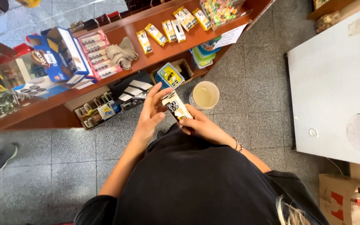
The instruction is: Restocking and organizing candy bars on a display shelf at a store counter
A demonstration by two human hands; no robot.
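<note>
white, black and yellow, the small carton (pixel 176 106) sits between both hands in front of the person's black shirt (pixel 196 179), above the grey speckled floor (pixel 63 154). the right hand (pixel 198 123) wraps around the carton's lower end from below, fingers curled against it, with a beaded bracelet (pixel 238 145) at the wrist. the left hand (pixel 152 111) is mostly spread, its long fingers lying along the carton's upper left side and touching it, the thumb bent toward the box. just beyond the carton, on the floor, stands a round tub (pixel 204 95) of pale liquid. behind that runs a reddish wooden counter (pixel 155 25) with a row of yellow and white packets (pixel 169 29) lying on top, a folded beige cloth (pixel 122 52), a pink display tray (pixel 98 54) and a blue box (pixel 57 52). under the counter's edge are open cardboard boxes (pixel 98 109) holding small goods, and a blue and yellow pack (pixel 169 76). to the right lies a large white board (pixel 334 79), well apart from the hands, with a brown cardboard box (pixel 338 198) below it. at the far left edge a grey shoe (pixel 3 156) of another person shows.
</note>
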